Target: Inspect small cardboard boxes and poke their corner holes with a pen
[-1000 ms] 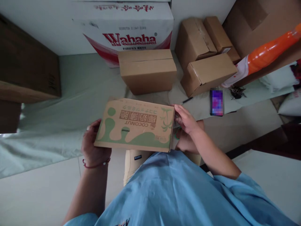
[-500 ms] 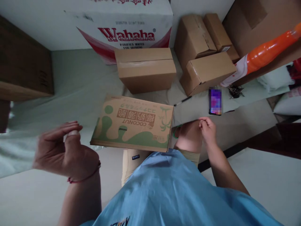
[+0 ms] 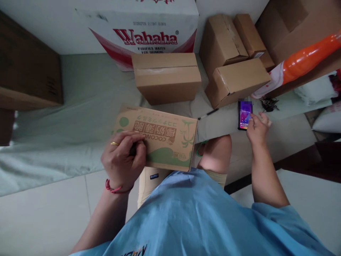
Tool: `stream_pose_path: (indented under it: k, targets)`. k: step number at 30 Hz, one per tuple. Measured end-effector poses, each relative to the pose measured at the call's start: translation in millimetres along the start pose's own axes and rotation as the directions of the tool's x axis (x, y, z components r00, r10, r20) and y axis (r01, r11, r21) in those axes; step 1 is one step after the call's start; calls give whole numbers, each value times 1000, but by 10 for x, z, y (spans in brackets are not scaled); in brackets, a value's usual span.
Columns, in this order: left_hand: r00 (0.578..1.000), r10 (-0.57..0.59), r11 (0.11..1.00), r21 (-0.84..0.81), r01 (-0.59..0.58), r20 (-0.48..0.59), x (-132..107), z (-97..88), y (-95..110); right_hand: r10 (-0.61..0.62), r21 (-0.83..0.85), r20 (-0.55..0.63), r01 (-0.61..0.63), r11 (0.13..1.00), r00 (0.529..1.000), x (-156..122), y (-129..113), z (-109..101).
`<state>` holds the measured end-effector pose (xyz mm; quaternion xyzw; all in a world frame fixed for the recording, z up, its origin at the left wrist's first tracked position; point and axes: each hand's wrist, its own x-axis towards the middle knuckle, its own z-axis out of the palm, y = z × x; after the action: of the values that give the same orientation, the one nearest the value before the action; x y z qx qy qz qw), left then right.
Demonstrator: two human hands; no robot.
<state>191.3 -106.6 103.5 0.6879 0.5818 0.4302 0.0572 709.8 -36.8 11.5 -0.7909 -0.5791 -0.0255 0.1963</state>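
Observation:
My left hand, with a ring and a red cord at the wrist, is curled into a fist over the left part of a cardboard box. That box is printed in green and brown with "COCONUT" upside down. Whatever the fist may hold is hidden. On the right, my right hand is at the phone, fingers apart, one fingertip at the lower right of its lit screen. The phone lies on the pale green cloth. A pen lies between the coconut box and the phone.
A plain carton stands behind the coconut box, before a large Wahaha carton. Several brown cartons and an orange-and-white bottle-shaped thing are at right. A dark brown box stands at left on the cloth.
My left hand has moved right, from beside the coconut box to over it, and curled into a fist. My right hand has moved from near my knee to the phone.

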Motion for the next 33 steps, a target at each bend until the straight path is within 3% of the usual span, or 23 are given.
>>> stream_pose_path:
  k: [7,13,25,30,33]
  targets:
    - [999,43,999,12,-43,-7,24,27,15,-18,-12,78,19,1000,997,76,-21,119]
    - [998,53,999,15,-52,-15,22,31,16,67,40,-105,-63,997,992,40,41,113]
    - [999,46,998,36,-46,-14,-14,36,-13,55,37,-205,-48,998,977,-417,73,64]
    - [999,39,999,12,-39,-19,-11,41,-10,-4,68,-175,17,998,985,-591,114,44]
    - [1000,19,1000,7,-19,-25,-13,41,-9,25,49,-174,-17,999,984,-630,172,41]
